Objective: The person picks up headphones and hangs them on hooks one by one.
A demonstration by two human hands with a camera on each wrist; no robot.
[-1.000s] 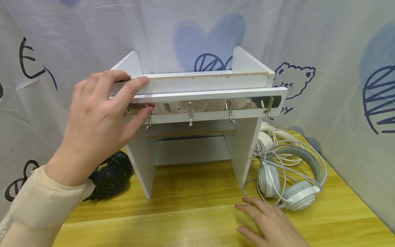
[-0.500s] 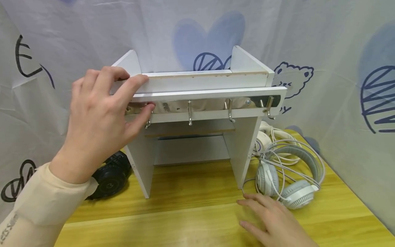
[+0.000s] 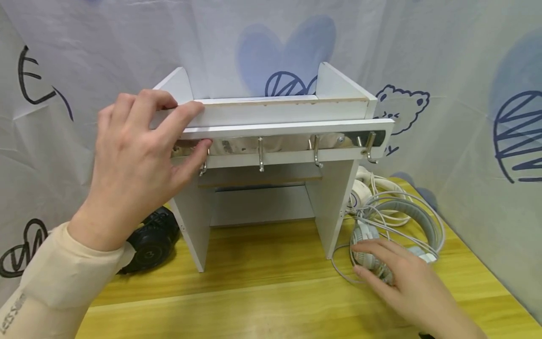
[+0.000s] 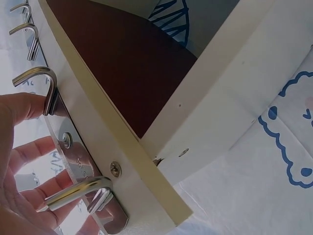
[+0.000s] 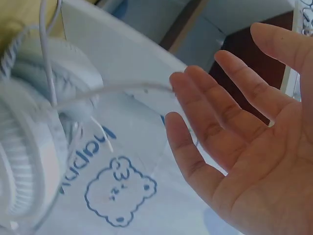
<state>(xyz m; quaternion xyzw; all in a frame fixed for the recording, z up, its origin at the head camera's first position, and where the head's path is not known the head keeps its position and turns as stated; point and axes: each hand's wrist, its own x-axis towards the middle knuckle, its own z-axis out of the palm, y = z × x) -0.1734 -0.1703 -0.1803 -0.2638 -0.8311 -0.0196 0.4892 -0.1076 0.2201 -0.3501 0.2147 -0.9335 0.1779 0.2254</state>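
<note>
A white shelf unit (image 3: pixel 279 112) stands on the wooden table (image 3: pixel 254 306), with a shiny metal hook rail (image 3: pixel 285 143) along its front. My left hand (image 3: pixel 135 146) holds the shelf's upper left front: the index fingertip lies at the top edge, the thumb against the metal strip. Hooks (image 4: pixel 36 76) show close to that hand in the left wrist view. At the right lie white headphones (image 3: pixel 364 231) with a grey headband. My right hand (image 3: pixel 408 278), fingers loosely spread, hovers over their ear cups and hides part of them. A cable (image 5: pixel 122 89) runs to its fingertips.
More white headphones (image 3: pixel 360 192) and tangled cables (image 3: pixel 395 219) lie behind the grey-banded pair. Black headphones (image 3: pixel 150 247) sit left of the shelf, partly behind my left wrist. A printed white curtain (image 3: pixel 461 70) encloses the table at the back and sides.
My right hand has shifted right, from the table in front of the headphones to over their ear cups. My left hand keeps its place on the shelf.
</note>
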